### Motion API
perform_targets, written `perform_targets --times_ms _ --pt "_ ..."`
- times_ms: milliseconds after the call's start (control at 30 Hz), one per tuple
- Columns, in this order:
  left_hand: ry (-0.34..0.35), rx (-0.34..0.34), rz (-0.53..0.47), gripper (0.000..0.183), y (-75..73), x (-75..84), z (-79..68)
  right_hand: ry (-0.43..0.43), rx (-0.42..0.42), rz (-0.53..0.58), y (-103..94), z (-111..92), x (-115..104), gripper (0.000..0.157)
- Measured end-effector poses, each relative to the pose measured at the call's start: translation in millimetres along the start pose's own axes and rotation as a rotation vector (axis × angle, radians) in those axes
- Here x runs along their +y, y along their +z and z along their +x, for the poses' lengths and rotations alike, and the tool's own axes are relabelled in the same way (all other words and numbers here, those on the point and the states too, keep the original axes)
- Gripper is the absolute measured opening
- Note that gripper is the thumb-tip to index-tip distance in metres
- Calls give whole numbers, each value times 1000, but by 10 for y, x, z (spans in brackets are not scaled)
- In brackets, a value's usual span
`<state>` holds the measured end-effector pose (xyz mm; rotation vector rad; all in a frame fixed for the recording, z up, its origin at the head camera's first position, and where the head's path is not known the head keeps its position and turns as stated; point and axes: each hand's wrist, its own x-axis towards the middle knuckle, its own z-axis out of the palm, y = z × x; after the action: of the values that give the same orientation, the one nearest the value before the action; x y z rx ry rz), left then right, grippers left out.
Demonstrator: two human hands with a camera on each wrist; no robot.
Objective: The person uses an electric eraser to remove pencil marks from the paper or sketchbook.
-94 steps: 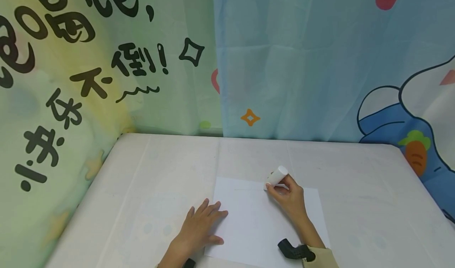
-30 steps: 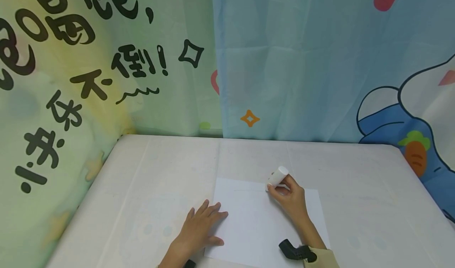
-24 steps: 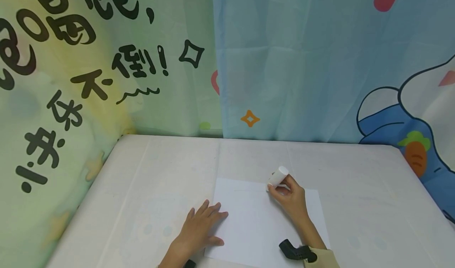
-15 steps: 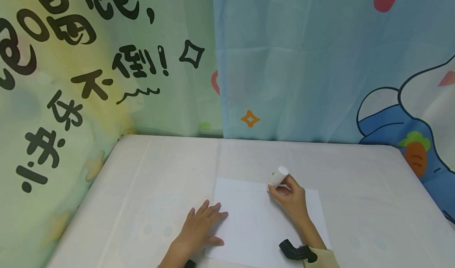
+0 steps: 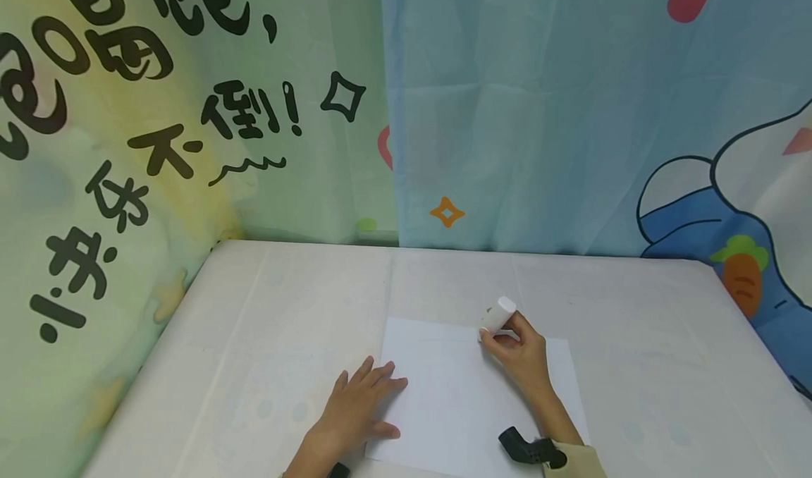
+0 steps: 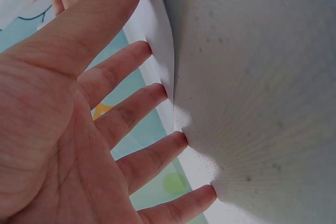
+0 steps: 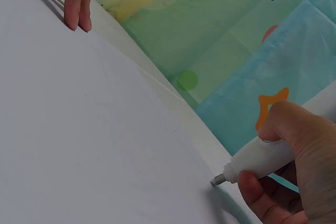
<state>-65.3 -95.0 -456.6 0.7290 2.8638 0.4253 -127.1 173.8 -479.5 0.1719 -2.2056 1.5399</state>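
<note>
My right hand [image 5: 523, 354] grips a thick white pen-shaped tool [image 5: 497, 314], its body leaning up and away to the right. In the right wrist view the tool [image 7: 262, 157] narrows to a thin grey tip right at the white paper [image 7: 105, 129], near its far edge. A faint straight line runs along the paper [image 5: 444, 393] to the tip. The thumb and fingers pinch the tool low, close to the tip. My left hand [image 5: 358, 404] lies with spread fingers at the paper's left edge; in the left wrist view its fingertips [image 6: 157, 92] touch down along that edge.
The paper lies on a white-covered table [image 5: 285, 302]. A green printed curtain [image 5: 304, 196] and a blue one [image 5: 539, 111] hang behind the table's edges. A black wrist mount [image 5: 529, 448] sits at the right sleeve, over the paper.
The right hand has slid slightly to the right with the white tool, its tip following the faint line. The left hand stays in place.
</note>
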Motion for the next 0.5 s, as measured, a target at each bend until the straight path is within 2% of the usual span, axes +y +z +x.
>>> perform_targets --times_ms 167,400,500 --pt "1 -2 -3 70 -1 1 1 -17 -6 4 -14 3 -152 34" --pt "-6 -10 -6 70 -9 13 -2 21 -23 25 4 -3 131 37" --pt "-7 -8 -3 70 -10 15 -1 14 -21 61 4 1 166 36"
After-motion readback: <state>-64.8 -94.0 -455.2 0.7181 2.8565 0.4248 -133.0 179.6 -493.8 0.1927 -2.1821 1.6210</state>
